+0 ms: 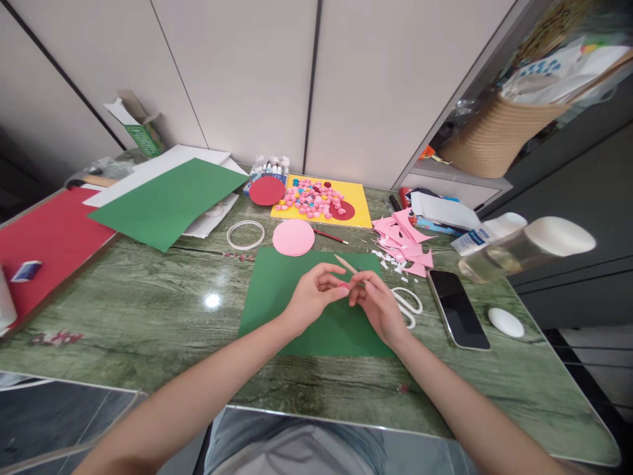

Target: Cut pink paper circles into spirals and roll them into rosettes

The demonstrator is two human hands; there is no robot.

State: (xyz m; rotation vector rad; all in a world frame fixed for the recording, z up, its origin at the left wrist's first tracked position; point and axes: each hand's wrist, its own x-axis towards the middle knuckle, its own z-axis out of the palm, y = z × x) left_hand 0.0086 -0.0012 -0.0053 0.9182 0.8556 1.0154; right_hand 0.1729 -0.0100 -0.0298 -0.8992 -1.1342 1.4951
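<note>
Over a green paper sheet (316, 336), my two hands meet at the fingertips. My left hand (314, 293) pinches a small pinkish-red piece (345, 286), mostly hidden by the fingers. A pale pointed stick (345, 264) slants out to the upper left from my right hand (378, 303), whose fingers close around it beside the small piece. White-handled scissors (409, 306) lie just right of my right hand, their blades hidden. Beyond the sheet's far edge are a pink paper circle (293, 237) and a dark red pencil (331, 236).
A yellow sheet (361, 201) bears many small pink balls (314, 198). Pink paper scraps (400, 237), a phone (457, 310), a bottle (494, 254) and a white oval object (506, 322) sit rightward. Leftward are a tape roll (229, 235), green paper (173, 198) and red paper (49, 231).
</note>
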